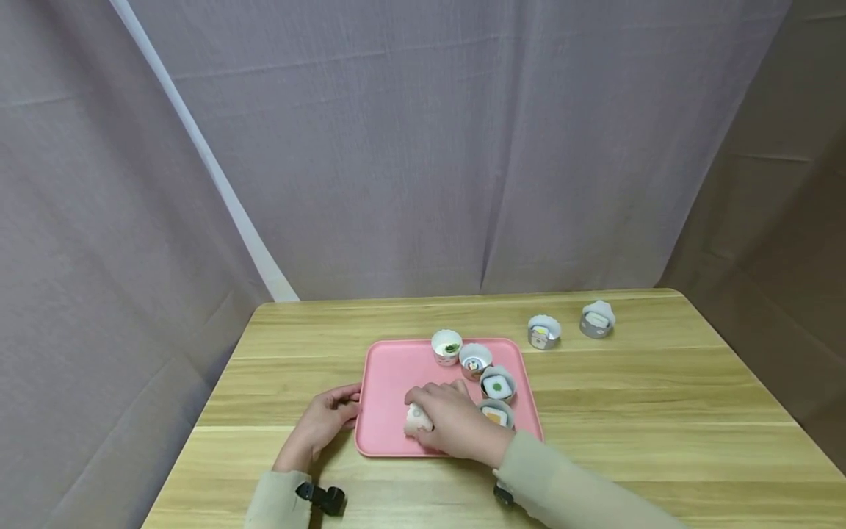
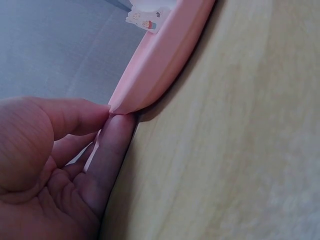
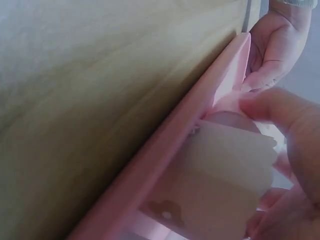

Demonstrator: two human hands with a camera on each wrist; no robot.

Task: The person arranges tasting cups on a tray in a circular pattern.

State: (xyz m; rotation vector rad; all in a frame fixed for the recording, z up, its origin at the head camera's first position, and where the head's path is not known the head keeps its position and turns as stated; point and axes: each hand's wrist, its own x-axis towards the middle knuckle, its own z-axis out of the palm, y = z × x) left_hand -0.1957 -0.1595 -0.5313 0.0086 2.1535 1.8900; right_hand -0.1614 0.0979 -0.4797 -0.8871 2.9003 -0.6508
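Note:
My left hand [image 1: 320, 425] pinches the left rim of a pink tray [image 1: 390, 367]; in the left wrist view the thumb lies on top and a finger under the edge. My right hand [image 1: 456, 420] grips a small pale paper cup [image 1: 416, 420] low over the tray's middle, fingers on one side and thumb on the other. What this cup contains is hidden. Along the tray's right side stand several paper cups, among them one with a white, green-dotted block [image 1: 498, 386] and one with an orange-centred block [image 1: 495, 416].
At the tray's back are a cup with something green [image 1: 446, 347] and another patterned cup [image 1: 475, 361]. Beyond the tray, to the right on the wooden table [image 1: 661, 411], stand a bear-patterned cup [image 1: 543, 333] and a grey cup [image 1: 597, 320]. Grey curtains enclose the back and sides.

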